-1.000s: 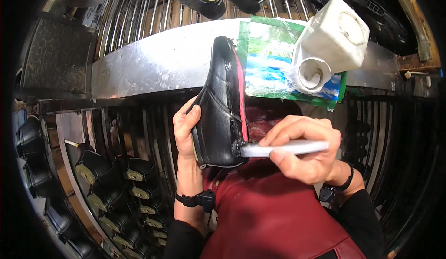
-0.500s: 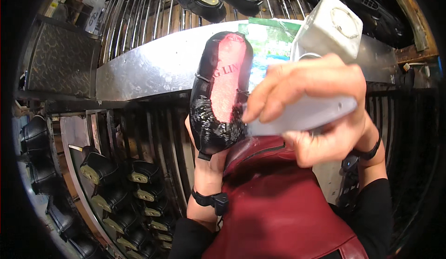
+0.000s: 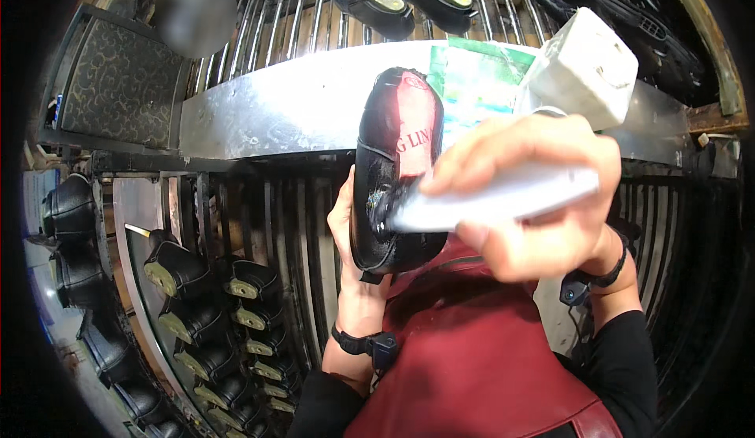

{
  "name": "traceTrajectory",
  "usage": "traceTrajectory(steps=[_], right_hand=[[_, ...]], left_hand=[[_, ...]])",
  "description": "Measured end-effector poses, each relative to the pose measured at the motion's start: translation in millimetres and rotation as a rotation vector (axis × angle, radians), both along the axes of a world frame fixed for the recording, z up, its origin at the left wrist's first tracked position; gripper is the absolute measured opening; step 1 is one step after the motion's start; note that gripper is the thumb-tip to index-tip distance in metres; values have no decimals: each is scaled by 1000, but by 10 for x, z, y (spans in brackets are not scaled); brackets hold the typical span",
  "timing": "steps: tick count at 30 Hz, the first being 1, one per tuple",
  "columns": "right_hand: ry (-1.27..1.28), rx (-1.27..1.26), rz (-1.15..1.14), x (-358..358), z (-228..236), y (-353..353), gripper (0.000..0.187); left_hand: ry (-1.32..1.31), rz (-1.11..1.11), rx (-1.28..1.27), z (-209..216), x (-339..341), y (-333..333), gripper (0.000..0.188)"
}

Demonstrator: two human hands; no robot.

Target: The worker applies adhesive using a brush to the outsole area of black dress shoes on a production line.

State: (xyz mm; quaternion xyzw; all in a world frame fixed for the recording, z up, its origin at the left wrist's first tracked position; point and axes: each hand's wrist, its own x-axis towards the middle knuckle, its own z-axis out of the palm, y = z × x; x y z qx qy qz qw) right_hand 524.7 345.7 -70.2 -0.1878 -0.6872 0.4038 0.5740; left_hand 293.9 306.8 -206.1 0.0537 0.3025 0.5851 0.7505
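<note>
A black shoe upper (image 3: 370,127) with a pink insole (image 3: 415,151) faces sole side up in front of me. My left hand (image 3: 343,214) is closed around its left side and underside, with part of the fingers hidden beneath it. In my right hand (image 3: 543,178) is a white-handled brush (image 3: 487,198), gripped between thumb and fingers and blurred by motion. Its dark end meets the heel half of the underside, where the surface looks wet and shiny. The hand covers part of the insole.
A metal ledge (image 3: 259,123) runs behind the shoe, bearing a green-and-white packet (image 3: 480,72) and a whitish square container (image 3: 586,68). Black shoes on lasts (image 3: 373,1) rest on the bars beyond. More lasted shoes (image 3: 193,320) line racks at lower left. A red apron (image 3: 464,344) covers my lap.
The shoe has shifted right in view and tilted a little. The brush has moved from the right edge of the heel area inward across it, still in my right hand.
</note>
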Motion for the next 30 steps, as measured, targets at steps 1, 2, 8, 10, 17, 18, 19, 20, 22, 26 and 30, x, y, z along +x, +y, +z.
traceTrajectory(steps=[1, 2, 8, 10, 17, 18, 19, 20, 22, 26, 30], right_hand=[[-61, -18, -24, -1, 41, -66, 23], [-91, 14, -44, -34, 117, -77, 19], [-165, 33, 107, 125, 70, -14, 18], [-174, -9, 55, 220, -33, 97, 20], [295, -630, 130, 241, -654, 262, 13], [385, -672, -21, 183, -804, 346, 13], [474, -715, -172, 126, -909, 426, 13], [366, -694, -395, 65, -966, 458, 15], [318, -682, -590, 38, -1007, 408, 15], [397, -668, -668, 143, -912, 149, 15], [418, -671, -726, 162, -781, 63, 17]], left_hand=[[8, -39, 41, -46, -25, 19, 35], [411, 33, -9, -14, -21, -40, 35], [257, 61, 83, 353, 116, 25, 40], [258, 57, 64, 358, 61, 38, 41], [69, -62, 13, 565, 178, 128, 51], [51, -63, 2, 622, 175, 174, 51], [29, -65, -13, 668, 153, 248, 52], [90, -72, -10, 619, 25, 393, 54], [278, -60, 166, 524, -196, 860, 57], [970, 103, 319, 687, -398, 2416, 56], [2107, -57, 126, 493, -731, 4046, 71]])
